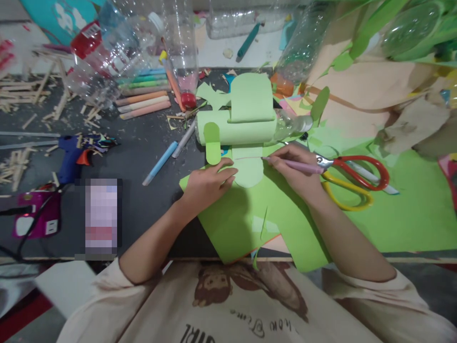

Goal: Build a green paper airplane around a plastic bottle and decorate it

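My right hand (pixel 294 169) is closed around a pink marker (pixel 302 166), its tip on a pale green paper flap (pixel 249 172) where a thin line runs across. At the flap's left edge lies my left hand (pixel 210 183), fingers spread and resting on the paper. Just beyond both hands sits a plastic bottle (pixel 285 126) wrapped in pale green paper (pixel 237 128). A rounded paper piece (pixel 251 97) stands up from the wrap, and a brighter green strip (pixel 213 143) hangs at its left end. Beneath my hands spreads bright green paper (pixel 228 224).
Scissors (pixel 352 178) with red and yellow handles lie by my right wrist. To the left are a blue glue gun (pixel 69 157), a phone (pixel 101 216), a purple box (pixel 37 214) and wooden sticks (pixel 21 93). Clear bottles (pixel 178 43) and markers (pixel 144 100) stand behind.
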Tool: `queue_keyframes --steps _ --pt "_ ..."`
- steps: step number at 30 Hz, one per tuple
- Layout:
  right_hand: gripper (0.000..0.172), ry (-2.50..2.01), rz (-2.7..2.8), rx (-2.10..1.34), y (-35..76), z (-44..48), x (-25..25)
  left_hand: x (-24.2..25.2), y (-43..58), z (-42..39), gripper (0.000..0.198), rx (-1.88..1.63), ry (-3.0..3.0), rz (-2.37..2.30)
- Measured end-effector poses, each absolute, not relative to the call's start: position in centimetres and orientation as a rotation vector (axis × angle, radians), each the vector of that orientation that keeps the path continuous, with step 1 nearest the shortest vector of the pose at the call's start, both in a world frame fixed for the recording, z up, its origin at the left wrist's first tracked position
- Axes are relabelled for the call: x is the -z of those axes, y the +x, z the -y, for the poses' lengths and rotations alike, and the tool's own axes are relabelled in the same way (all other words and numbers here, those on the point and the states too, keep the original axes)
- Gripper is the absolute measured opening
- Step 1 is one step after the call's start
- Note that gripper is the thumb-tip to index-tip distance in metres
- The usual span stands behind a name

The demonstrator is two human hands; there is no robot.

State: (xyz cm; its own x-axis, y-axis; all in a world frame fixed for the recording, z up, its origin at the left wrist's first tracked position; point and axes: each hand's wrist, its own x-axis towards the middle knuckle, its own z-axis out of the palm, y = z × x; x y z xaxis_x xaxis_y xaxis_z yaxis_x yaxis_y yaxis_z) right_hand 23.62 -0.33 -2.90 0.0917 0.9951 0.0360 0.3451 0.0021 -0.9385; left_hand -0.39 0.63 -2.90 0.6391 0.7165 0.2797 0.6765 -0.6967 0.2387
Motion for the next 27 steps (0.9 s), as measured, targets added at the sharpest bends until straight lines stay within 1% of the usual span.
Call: queue_keyframes --steps 5,18,23,27 --pt "0.009 -1.468 1.490 -0.909 23.6 0.6 2.7 2.9 -0.4 -0.6 0.023 -0.445 2.729 -1.177" --pt "0.012 -1.413 1.698 -0.790 22.7 1.2 1.8 3.0 -0.4 -0.5 0.025 -0.394 2.720 -1.175" --pt "0.016 -1.401 1.756 -0.765 22.3 1.5 1.4 2.8 -0.3 -0.5 0.026 -0.401 2.720 -1.186" --pt "0.017 -1.388 1.791 -0.757 21.9 1.7 1.4 2.9 -0.4 -0.6 0.024 -0.344 2.708 -1.185"
